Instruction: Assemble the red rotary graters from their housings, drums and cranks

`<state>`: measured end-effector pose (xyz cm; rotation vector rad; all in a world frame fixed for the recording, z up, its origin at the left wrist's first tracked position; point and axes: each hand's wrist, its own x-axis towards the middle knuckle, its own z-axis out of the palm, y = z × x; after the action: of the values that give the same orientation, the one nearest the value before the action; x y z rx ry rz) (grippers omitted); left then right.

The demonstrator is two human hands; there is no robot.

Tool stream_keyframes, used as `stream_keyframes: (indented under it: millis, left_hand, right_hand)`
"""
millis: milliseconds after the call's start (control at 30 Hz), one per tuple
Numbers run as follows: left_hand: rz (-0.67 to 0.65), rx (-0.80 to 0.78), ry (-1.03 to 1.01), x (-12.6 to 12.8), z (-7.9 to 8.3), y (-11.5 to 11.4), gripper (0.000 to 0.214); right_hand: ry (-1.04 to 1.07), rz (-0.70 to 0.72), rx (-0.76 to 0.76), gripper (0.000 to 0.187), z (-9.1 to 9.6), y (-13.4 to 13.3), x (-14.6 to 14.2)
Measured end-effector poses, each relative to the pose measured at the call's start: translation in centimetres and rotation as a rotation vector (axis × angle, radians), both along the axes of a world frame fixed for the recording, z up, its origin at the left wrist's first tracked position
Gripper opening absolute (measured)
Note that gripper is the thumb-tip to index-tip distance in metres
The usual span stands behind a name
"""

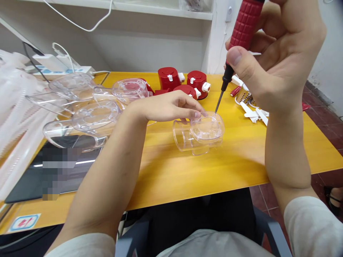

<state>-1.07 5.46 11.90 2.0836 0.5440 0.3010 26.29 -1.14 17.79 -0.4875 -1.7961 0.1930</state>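
Observation:
A clear plastic housing (184, 137) with an oval face lies on the yellow table in front of me. My left hand (174, 107) reaches across and grips its far upper edge, thumb and fingertips at the rim; the farther fingers are partly hidden. In my right hand (278, 60) is a screwdriver (245, 26) with a red ribbed handle and black collar, held tilted. Its thin metal shaft points down, and the tip meets the far right of the oval face. Whether a screw sits under the tip is too small to tell.
Several similar clear housings (96, 116) stand at left, beside plastic bags (18, 92) and a dark glossy panel (29, 175). Red parts with white fittings (168, 79) stand at the back. White strips (249, 111) and perforated metal cylinders (242, 97) lie at right. A power strip (83, 70) is behind.

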Motion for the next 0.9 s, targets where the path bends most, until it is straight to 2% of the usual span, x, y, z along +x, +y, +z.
stream_keyframes:
  millis: [200, 400, 533, 700, 900]
  left_hand:
    - [0.065, -0.046, 0.146, 0.3, 1.1, -0.9, 0.046]
    - [0.077, -0.027, 0.214, 0.0, 1.2, -1.0, 0.055]
    - [0.047, -0.004, 0.25, -0.1, 1.4, -1.1, 0.065]
    - [0.045, -0.123, 0.329, 0.2, 1.7, -1.4, 0.078]
    - [0.049, -0.181, 0.311, 0.4, 1.9, -1.6, 0.07]
  right_hand:
    - [-0.032, -0.071, -0.028, 0.043, -0.1, -0.9, -1.1]
    - [-0.056, -0.035, -0.057, 0.043, -0.5, -0.6, -0.8]
    - [-0.06, 0.041, 0.045, 0.052, -1.4, 0.6, -0.4]
    - [-0.089, 0.076, 0.023, 0.054, -1.2, 0.5, 0.1]
    - [-0.081, 0.015, -0.017, 0.051, -0.4, -0.6, 0.0]
